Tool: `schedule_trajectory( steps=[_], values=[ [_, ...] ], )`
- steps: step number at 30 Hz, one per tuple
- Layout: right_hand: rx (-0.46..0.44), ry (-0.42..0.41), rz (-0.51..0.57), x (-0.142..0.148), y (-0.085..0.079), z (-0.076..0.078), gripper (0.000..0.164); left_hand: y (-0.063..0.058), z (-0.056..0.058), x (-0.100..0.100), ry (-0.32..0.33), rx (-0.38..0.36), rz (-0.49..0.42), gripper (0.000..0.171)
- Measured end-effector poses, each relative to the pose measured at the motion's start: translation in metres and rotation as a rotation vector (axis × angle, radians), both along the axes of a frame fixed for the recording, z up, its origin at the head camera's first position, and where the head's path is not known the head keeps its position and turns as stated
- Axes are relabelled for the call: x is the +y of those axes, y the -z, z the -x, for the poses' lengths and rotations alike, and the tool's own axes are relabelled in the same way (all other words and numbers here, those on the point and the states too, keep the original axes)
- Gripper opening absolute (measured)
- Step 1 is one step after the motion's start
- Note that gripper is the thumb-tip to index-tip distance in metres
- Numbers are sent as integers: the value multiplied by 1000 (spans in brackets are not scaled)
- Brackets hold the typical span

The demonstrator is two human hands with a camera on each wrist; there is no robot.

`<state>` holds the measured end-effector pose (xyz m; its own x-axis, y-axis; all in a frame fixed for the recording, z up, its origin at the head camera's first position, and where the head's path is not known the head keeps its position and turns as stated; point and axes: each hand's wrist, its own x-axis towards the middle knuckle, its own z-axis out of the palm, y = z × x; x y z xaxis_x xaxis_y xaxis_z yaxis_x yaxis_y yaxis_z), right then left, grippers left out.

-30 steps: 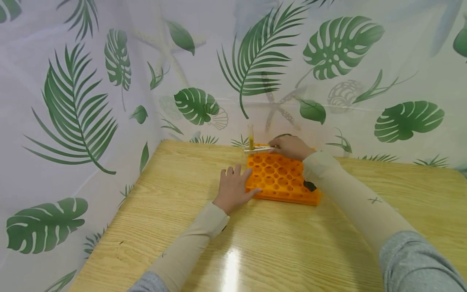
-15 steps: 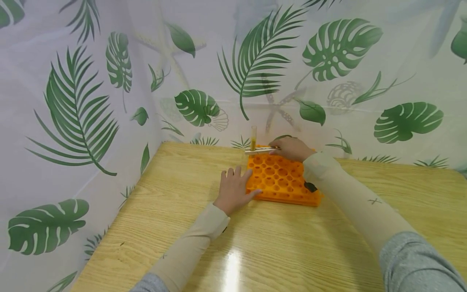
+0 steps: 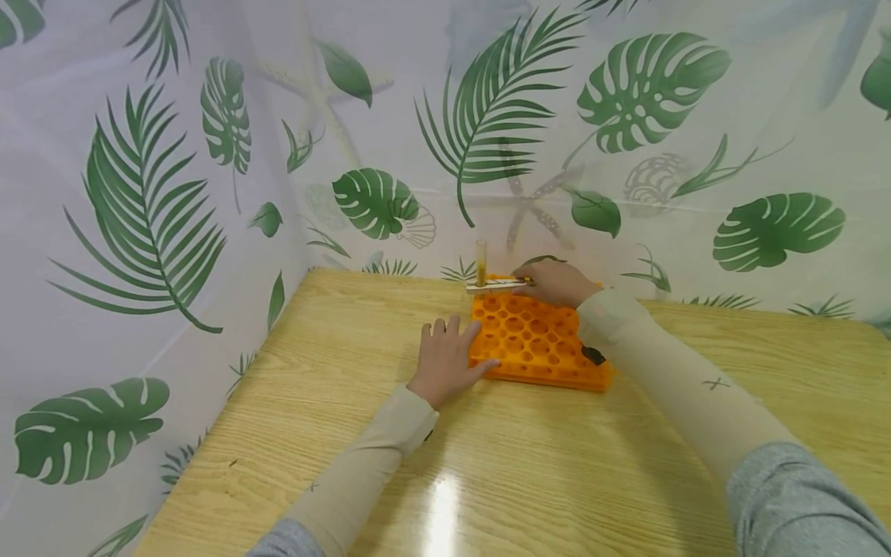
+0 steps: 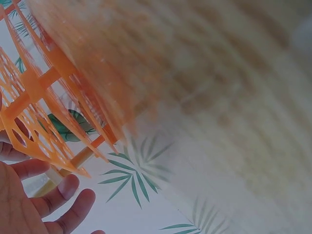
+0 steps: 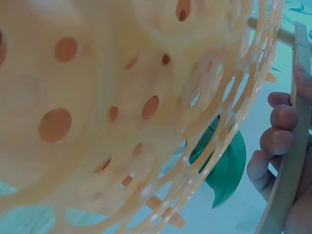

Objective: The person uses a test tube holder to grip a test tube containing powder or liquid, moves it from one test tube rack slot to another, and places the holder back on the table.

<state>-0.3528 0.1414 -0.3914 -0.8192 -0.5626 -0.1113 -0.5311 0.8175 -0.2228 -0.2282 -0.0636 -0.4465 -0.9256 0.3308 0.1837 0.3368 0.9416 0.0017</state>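
In the head view my right hand point(image 3: 557, 281) grips a wooden test tube holder point(image 3: 497, 286), which points left over the back of an orange test tube rack point(image 3: 536, 333). The far end of the holder clasps a test tube point(image 3: 481, 263) with yellow liquid, standing near upright by the rack's back left corner. In the right wrist view my fingers curl around the holder point(image 5: 290, 165). My left hand point(image 3: 447, 362) lies spread at the rack's left side, thumb at the front edge. The left wrist view shows its fingers point(image 4: 80, 207) loosely bent beside the rack point(image 4: 34, 87).
The rack stands on a wood-grain table point(image 3: 334, 433), close to the back. A white cloth point(image 3: 390, 100) printed with green leaves hangs behind the table and along its left side. My right forearm point(image 3: 696, 387) crosses over the rack's right end.
The test tube and holder have swayed slightly to the right, then a little back left. The left hand and the rack keep their places.
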Motion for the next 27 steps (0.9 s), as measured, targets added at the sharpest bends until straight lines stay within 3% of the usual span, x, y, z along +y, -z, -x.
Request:
schedule_trajectory(
  steps=[13,27],
  values=[
    [38,-6,35,-1,0,2,36,1,1,-1,4,7,-24,64],
    [61,-42,29,0,-13,1,25,4,2,-1,7,-1,-37,63]
  ],
)
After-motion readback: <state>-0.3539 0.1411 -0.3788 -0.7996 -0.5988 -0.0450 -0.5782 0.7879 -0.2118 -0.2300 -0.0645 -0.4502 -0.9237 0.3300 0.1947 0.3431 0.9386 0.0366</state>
